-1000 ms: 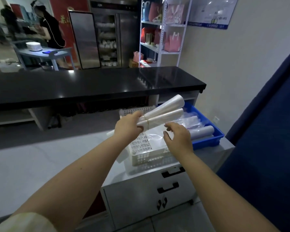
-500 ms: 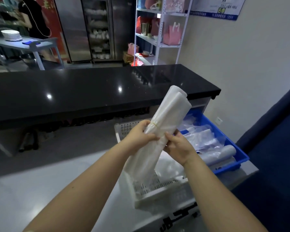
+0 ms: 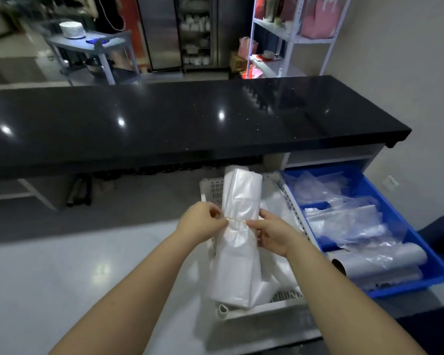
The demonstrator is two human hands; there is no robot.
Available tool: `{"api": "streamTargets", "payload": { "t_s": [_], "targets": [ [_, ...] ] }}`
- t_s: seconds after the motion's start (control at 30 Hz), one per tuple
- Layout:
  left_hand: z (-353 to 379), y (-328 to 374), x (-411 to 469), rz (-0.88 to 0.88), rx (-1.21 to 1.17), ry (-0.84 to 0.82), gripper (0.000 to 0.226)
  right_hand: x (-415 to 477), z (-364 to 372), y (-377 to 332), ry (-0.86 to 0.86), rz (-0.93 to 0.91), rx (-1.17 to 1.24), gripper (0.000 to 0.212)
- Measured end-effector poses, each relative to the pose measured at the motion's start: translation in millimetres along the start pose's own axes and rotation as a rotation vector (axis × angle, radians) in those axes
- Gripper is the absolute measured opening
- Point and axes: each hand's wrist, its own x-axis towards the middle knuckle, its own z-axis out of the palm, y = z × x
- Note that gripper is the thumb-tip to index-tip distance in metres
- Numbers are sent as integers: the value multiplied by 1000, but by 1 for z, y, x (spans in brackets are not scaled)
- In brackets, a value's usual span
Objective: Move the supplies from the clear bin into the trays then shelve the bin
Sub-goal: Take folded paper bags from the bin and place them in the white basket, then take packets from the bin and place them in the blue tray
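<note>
The left hand (image 3: 200, 224) and the right hand (image 3: 272, 234) are both working at a thin yellowish rubber band (image 3: 237, 220) that is circling a bundle of clear plastic bags (image 3: 241, 198). Each hand is pinching the band between thumb and fingertips, the left at the bundle's left edge and the right at its right edge, so the band is running taut across the front between them. The other fingers of both hands are curling in loosely. The bundle is standing nearly upright, its top leaning slightly away from the person, and its loose lower end is hanging down into the white perforated tray (image 3: 213, 187), where more clear plastic is lying. That tray is sitting on the pale counter (image 3: 62, 278), touching a blue tray (image 3: 433, 260) on its right. The blue tray is holding crumpled clear bags and, at its near end, a roll of plastic film (image 3: 385, 260) lying on its side. Behind both trays a glossy black ledge (image 3: 164, 119) is running across the view. Beyond it a white shelf rack (image 3: 292, 37) is carrying pink bags (image 3: 321, 16)
</note>
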Motion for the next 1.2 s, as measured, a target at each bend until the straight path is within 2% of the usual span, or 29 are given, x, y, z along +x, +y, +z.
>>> {"api": "streamTargets", "payload": {
  "t_s": [0.13,0.27,0.33,0.4,0.47,0.63,0.77,1.0,1.2],
  "targets": [
    [-10,-16,-8,-60,89,191,26,20,11,12,-28,39,-167,27],
    [-6,-22,-18,-76,212,241,32,24,15,19,126,-100,-605,35],
    [1,-22,-24,-75,290,250,35,22,12,14,183,-195,-748,47],
    [7,-19,-30,-82,343,261,36,21,11,5,167,-275,-808,64],
    [14,-16,-37,-100,356,283,37,19,14,-6,114,-353,-874,67],
    [20,-14,-63,-147,441,394,38,13,37,-27,-112,-639,-1220,44],
    [20,-23,-93,-245,503,457,38,4,71,-27,-160,-863,-1502,36],
    [26,-73,-180,-573,559,549,37,-21,145,25,-407,-1100,-1629,32],
    [-2,-133,-284,-831,484,641,41,-53,239,77,-649,-1191,-1670,33]
  ]
}}
